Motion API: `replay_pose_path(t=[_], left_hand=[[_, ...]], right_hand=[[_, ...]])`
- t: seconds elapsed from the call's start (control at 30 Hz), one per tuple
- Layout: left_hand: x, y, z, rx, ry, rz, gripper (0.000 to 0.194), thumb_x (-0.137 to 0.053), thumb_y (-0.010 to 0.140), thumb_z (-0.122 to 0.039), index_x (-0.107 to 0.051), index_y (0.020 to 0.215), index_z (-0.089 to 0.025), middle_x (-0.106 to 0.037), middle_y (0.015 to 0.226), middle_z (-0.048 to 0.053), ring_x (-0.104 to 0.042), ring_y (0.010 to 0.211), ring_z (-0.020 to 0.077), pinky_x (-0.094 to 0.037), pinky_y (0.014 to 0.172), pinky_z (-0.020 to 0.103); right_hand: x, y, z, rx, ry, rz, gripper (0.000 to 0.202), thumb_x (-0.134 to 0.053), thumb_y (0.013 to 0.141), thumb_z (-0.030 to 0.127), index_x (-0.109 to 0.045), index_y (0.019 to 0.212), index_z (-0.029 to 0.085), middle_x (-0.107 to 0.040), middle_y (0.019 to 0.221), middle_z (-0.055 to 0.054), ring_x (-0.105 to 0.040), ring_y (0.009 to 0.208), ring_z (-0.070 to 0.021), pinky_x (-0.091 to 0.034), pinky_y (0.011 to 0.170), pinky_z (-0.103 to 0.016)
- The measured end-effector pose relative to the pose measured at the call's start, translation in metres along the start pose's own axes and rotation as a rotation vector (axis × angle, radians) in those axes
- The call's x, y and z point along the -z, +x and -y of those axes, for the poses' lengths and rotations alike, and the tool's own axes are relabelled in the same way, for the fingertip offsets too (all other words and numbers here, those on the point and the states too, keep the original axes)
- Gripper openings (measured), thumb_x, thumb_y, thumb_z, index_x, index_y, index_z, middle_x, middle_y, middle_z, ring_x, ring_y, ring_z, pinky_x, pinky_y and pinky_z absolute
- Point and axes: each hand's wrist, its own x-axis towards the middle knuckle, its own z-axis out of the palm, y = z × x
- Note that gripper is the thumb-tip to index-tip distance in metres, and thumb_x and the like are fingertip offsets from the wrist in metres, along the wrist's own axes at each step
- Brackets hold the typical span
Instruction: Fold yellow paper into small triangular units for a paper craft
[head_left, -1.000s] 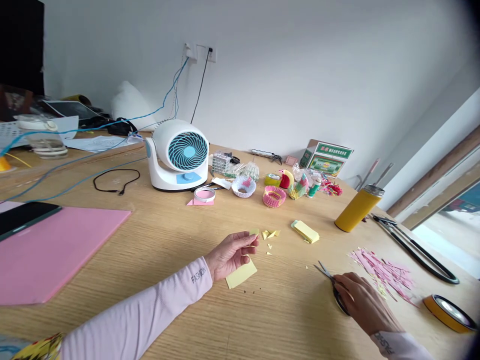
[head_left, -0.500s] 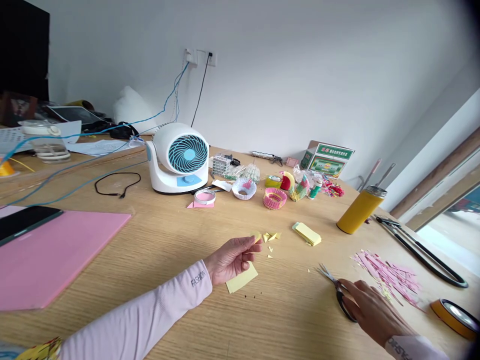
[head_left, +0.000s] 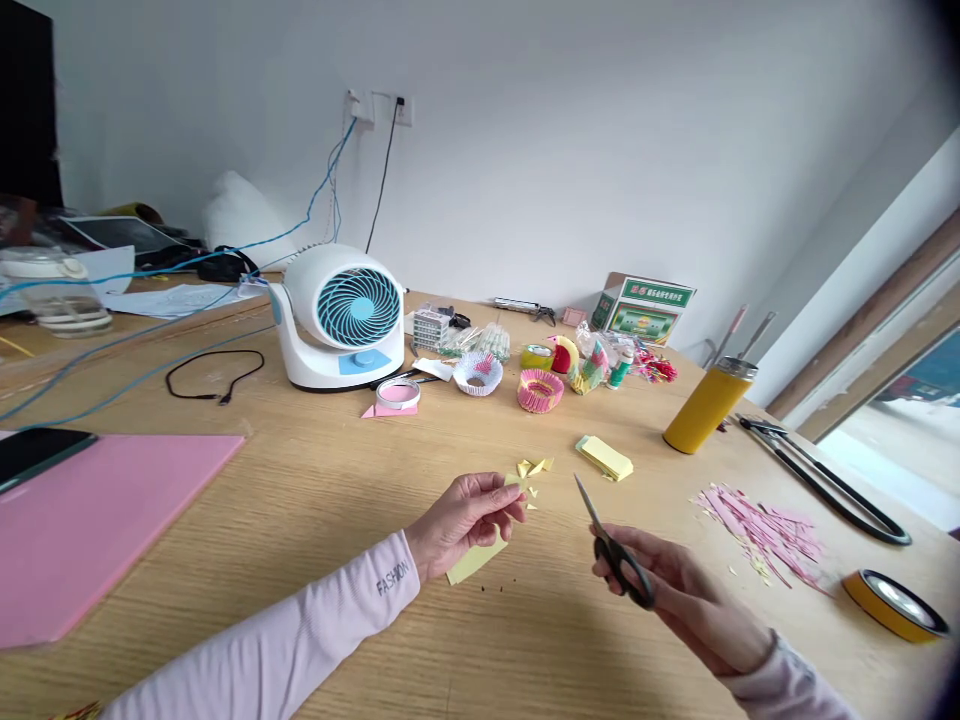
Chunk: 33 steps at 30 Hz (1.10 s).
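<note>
Left of the scissors (head_left: 615, 557) gripped by the right hand (head_left: 694, 595), the left hand (head_left: 466, 518) pinches yellow paper (head_left: 514, 481) that a loosened hold could let fall.

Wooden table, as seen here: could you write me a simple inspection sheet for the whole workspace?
Surface: wooden table, grain showing.
Job's things: scissors, small yellow paper piece, yellow paper stack.
Clutter: pink paper strips, yellow scraps, tape roll.
Hands: left hand pinches the small piece; right hand holds the scissors.
Cables: black cable loose left of the fan; blue cable leading to the wall socket.
Surroundings: pale wall behind; bright opening at right.
</note>
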Motion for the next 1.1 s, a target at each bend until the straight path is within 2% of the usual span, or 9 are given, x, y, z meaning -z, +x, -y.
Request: replay_pose_path(t=[0.07,0.13,0.23,0.37,0.53,0.77,1.1], left_hand=[[-0.005,0.000,0.000,-0.017,0.084,-0.005,0.026,-0.067,0.073,-0.038,-0.059,0.076,-0.013,-0.064,0.075,0.003,-0.051,0.049,0.0041,-0.028,0.043,0.016],[-0.009,0.001,0.000,-0.039,0.146,0.001,0.028,-0.065,0.073,-0.040,-0.057,0.076,-0.013,-0.064,0.076,0.003,-0.050,0.048,0.0042,-0.025,0.042,0.016],[-0.011,0.003,0.001,-0.070,0.219,0.013,0.029,-0.063,0.074,-0.042,-0.055,0.075,-0.013,-0.065,0.076,0.004,-0.050,0.046,0.0042,-0.021,0.041,0.017],[-0.012,0.005,0.005,-0.108,0.284,0.014,0.028,-0.059,0.077,-0.041,-0.055,0.076,-0.013,-0.066,0.079,0.006,-0.049,0.045,0.0039,-0.020,0.040,0.018],[-0.012,0.006,0.007,-0.127,0.309,0.027,0.026,-0.057,0.078,-0.038,-0.056,0.076,-0.013,-0.067,0.079,0.007,-0.049,0.045,0.0038,-0.019,0.040,0.019],[-0.013,0.006,0.008,-0.099,0.307,0.043,0.024,-0.057,0.079,-0.037,-0.056,0.076,-0.013,-0.068,0.081,0.007,-0.049,0.046,0.0038,-0.018,0.041,0.019],[-0.013,0.006,0.008,-0.068,0.287,0.075,0.025,-0.058,0.078,-0.037,-0.055,0.077,-0.012,-0.066,0.080,0.007,-0.048,0.048,0.0038,-0.017,0.041,0.018]], right_hand=[[-0.018,0.009,0.006,0.033,0.012,0.034,0.054,-0.063,0.074,0.046,-0.054,0.119,0.018,-0.063,0.091,-0.011,-0.059,0.085,-0.0224,-0.047,0.074,-0.035],[-0.028,0.017,0.008,0.059,-0.069,0.057,0.052,-0.063,0.074,0.046,-0.055,0.117,0.018,-0.061,0.084,-0.008,-0.056,0.078,-0.0196,-0.046,0.068,-0.031],[-0.033,0.026,0.010,0.084,-0.280,0.038,0.039,-0.063,0.076,0.044,-0.059,0.105,0.019,-0.053,0.070,-0.001,-0.047,0.062,-0.0134,-0.039,0.057,-0.025],[-0.038,0.031,0.014,0.107,-0.444,0.042,0.034,-0.063,0.076,0.043,-0.060,0.098,0.018,-0.043,0.061,0.004,-0.036,0.055,-0.0104,-0.029,0.051,-0.023],[-0.040,0.033,0.013,0.098,-0.418,0.034,0.034,-0.063,0.076,0.043,-0.061,0.098,0.017,-0.041,0.060,0.004,-0.032,0.055,-0.0101,-0.025,0.049,-0.023],[-0.038,0.031,0.002,0.048,-0.292,0.080,0.035,-0.061,0.077,0.045,-0.060,0.099,0.018,-0.040,0.062,0.005,-0.031,0.054,-0.0092,-0.028,0.051,-0.023],[-0.039,0.030,0.005,0.010,-0.144,0.153,0.036,-0.059,0.078,0.046,-0.056,0.099,0.016,-0.043,0.066,0.002,-0.036,0.058,-0.0101,-0.030,0.052,-0.024]])
